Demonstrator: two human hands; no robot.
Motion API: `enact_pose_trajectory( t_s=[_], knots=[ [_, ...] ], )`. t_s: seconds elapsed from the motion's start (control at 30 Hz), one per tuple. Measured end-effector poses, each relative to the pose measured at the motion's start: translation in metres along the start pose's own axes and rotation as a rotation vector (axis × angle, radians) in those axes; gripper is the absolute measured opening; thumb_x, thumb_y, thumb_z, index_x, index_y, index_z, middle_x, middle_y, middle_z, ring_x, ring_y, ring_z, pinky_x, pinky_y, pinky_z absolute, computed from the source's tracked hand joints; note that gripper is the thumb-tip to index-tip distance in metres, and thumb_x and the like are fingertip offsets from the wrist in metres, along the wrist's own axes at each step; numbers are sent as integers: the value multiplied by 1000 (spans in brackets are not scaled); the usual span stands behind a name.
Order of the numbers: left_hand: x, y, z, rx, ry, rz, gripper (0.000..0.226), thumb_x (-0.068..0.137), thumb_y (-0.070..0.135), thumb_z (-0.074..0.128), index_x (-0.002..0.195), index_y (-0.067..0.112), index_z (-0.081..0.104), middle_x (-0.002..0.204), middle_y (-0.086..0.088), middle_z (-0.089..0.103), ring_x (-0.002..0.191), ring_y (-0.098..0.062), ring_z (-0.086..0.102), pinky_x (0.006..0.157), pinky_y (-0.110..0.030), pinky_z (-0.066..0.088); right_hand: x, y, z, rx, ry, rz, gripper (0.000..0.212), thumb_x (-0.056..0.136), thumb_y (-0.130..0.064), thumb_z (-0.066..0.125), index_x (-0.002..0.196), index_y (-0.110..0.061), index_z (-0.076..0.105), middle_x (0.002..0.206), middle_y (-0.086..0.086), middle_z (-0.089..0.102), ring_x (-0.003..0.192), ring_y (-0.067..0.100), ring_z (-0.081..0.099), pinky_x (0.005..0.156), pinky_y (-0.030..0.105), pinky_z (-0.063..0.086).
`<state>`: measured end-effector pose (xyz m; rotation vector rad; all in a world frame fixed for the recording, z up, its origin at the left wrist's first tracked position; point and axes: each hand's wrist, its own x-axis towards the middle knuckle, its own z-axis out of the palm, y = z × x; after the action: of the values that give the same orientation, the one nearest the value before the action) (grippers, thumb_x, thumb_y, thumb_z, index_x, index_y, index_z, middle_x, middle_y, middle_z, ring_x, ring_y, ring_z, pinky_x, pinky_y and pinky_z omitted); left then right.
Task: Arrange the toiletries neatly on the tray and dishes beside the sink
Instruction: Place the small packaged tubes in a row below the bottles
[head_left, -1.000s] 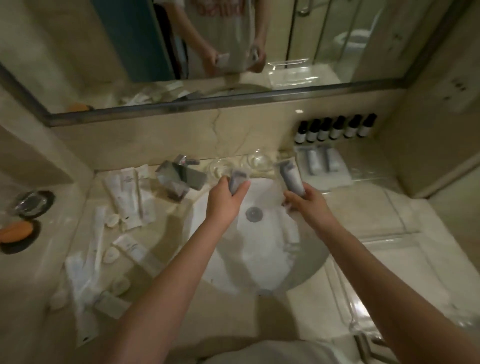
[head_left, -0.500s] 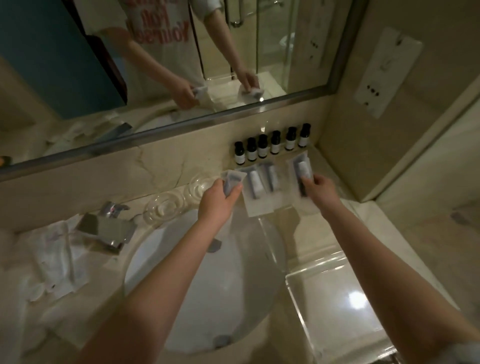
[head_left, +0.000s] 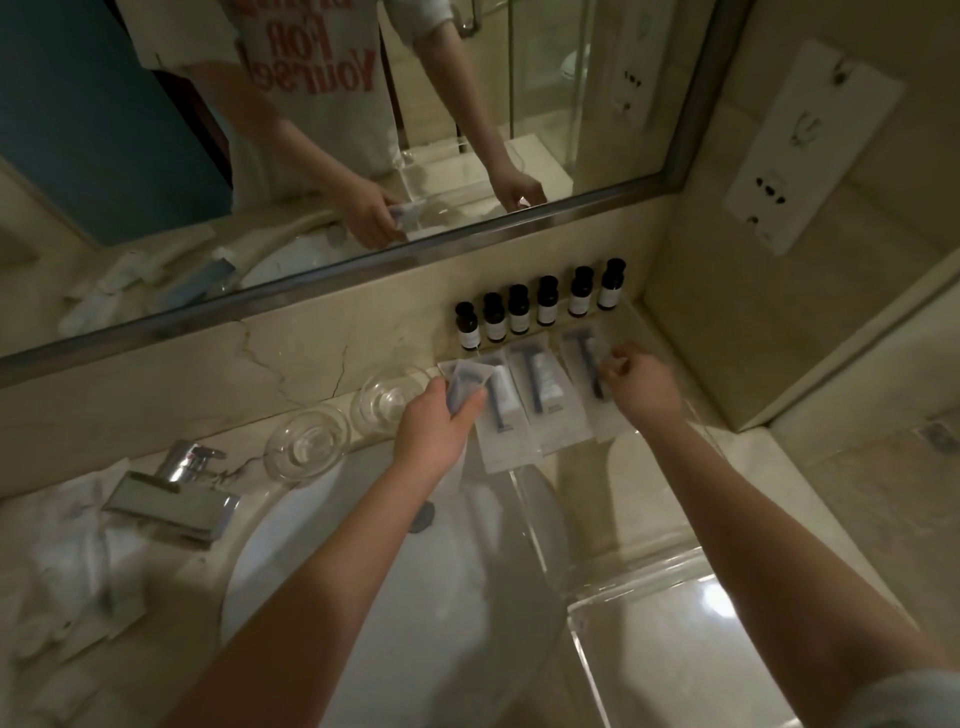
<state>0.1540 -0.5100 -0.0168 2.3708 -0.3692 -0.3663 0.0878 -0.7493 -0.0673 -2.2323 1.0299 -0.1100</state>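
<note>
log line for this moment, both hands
left hand: grips razor packet | right hand: pinches rightmost packet, laid flat | bottles: six, row at wall

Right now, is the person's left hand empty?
No, the fingers of the left hand are curled round a small packet, held beside the glass dish.

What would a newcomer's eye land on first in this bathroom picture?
Six dark-capped bottles line up under the mirror, with razor packets laid side by side before them. The left hand grips another packet at the row's left end; the right hand curls its fingers at the rightmost packet.
</note>
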Motion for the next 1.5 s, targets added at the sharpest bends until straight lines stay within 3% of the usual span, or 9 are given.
enact_pose_trajectory(
  t_s=[0.4,0.53,0.63,0.77,0.93,1.13,1.27,1.37,1.5],
  knots=[
    [-4,8,-5,-208,13,-53,30,92,42,52,95,12,45,80,5,49,79,-17,50,63,-30,38,-38,-25,4,-31,249,-198,32,91,-27,54,120,-11,55,111,11,58,99,27,56,80,38,48],
    [-6,18,-13,-390,41,-97,30,93,41,49,102,13,41,92,0,52,83,-16,52,64,-28,41,-95,-56,14,282,-278,-396,15,88,-25,63,101,-18,65,84,-1,64,71,8,55,65,20,42],
    [-12,26,-21,-458,21,-91,31,96,43,41,108,15,35,99,-2,50,89,-18,52,80,-35,45,-116,-66,27,410,-532,-491,18,80,-33,71,80,-16,66,73,3,62,68,7,54,68,24,44],
    [-24,30,-27,-611,-19,-57,21,97,32,44,110,18,36,96,2,51,94,-16,54,86,-37,47,-124,-76,37,474,-457,-497,19,83,-23,70,67,-30,64,61,-7,58,61,6,49,60,26,39],
    [-30,15,-50,-638,-78,-15,19,81,20,71,98,14,64,88,3,67,84,-14,65,68,-22,50,-124,-69,32,544,-496,-405,26,83,-8,68,62,-21,63,57,-9,55,52,-4,49,57,17,41],
    [-36,3,-68,-720,19,-71,7,83,23,69,80,21,62,77,5,64,66,-7,56,47,-11,44,-125,-65,26,566,-454,-313,33,83,-5,68,56,-22,61,45,-12,57,45,-5,51,52,9,43],
    [-38,-1,-66,-777,48,-121,9,85,21,67,92,16,63,86,1,67,77,-13,63,60,-20,50,-133,-70,28,567,-465,-324,20,84,-21,69,81,-2,63,70,5,58,62,5,57,60,14,46],
    [-38,-3,-60,-780,41,-116,18,86,19,65,103,14,61,97,-5,68,89,-21,66,67,-30,55,-139,-69,32,551,-476,-335,28,80,-40,69,88,-13,66,74,-1,60,70,12,58,65,28,46],
    [-38,0,-55,-754,32,-128,8,86,20,64,90,22,58,91,3,65,84,-12,61,72,-28,50,-143,-66,28,544,-417,-338,24,83,-35,69,87,-12,68,74,-1,60,68,10,56,66,28,43]
  ],
)
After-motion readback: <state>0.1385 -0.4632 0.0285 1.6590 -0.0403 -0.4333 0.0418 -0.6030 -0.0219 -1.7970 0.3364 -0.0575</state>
